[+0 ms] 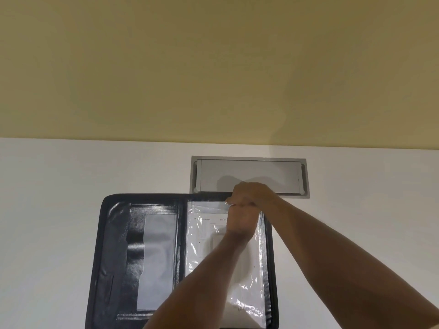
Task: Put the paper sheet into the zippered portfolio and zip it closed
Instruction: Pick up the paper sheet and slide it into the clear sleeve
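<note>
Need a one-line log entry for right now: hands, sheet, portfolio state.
portfolio: open flat, unzipped | paper sheet: in clear sleeve, right half | left hand + right hand: both gripping sleeve top edge | zip: not yet started

two bare forearms, no sleeves — no rings

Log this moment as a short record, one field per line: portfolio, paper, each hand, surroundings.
portfolio: open flat on white table, unzipped
paper sheet: on right half, under clear plastic sleeve
left hand: closed at sleeve's top edge
right hand: closed at same edge, touching left hand
behind: grey cable hatch set in table
</note>
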Demonstrator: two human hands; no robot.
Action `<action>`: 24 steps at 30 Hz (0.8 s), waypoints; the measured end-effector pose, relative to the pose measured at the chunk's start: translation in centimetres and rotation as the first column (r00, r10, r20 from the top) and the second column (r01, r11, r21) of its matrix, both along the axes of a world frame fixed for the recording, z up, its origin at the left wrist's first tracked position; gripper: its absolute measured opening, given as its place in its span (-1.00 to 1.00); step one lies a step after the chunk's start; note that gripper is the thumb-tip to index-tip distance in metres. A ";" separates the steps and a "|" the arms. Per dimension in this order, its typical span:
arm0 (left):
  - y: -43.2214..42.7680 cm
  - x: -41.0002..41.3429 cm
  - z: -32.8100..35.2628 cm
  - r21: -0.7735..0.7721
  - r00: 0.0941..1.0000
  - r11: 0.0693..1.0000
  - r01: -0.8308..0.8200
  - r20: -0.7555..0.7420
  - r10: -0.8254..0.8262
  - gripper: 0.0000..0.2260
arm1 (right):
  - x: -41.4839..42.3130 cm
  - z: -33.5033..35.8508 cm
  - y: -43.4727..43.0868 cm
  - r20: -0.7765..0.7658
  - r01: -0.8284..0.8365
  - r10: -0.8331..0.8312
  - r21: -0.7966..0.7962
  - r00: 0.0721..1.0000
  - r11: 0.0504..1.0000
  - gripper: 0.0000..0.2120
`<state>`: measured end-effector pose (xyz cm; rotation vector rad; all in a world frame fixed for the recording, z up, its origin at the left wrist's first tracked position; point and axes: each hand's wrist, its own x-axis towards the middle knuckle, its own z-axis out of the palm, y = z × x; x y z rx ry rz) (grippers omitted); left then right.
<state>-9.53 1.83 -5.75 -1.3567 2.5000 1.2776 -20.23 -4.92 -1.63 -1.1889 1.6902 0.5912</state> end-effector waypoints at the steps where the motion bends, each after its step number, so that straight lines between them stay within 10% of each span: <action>1: 0.6 -0.3 -0.1 0.059 0.997 0.997 0.052 -0.068 -0.048 -0.81 | -0.1 0.2 0.0 -0.003 -0.003 0.003 0.018 1.000 1.000 -0.52; 4: 0.7 -0.9 0.5 -0.305 0.997 0.951 0.042 -0.049 -0.060 -0.77 | -0.2 0.3 0.4 -0.005 0.003 -0.003 0.008 1.000 1.000 -0.61; 9: 1.6 4.3 0.3 -0.495 0.955 0.845 0.201 -0.091 -0.281 -0.82 | -0.7 0.7 1.8 -0.014 -0.012 0.012 -0.003 1.000 1.000 -0.67; 24: -2.7 14.9 1.3 -0.372 0.972 0.900 0.226 0.146 -0.184 -0.69 | -2.0 1.2 7.1 -0.155 0.140 -0.199 -0.327 0.968 0.935 -0.81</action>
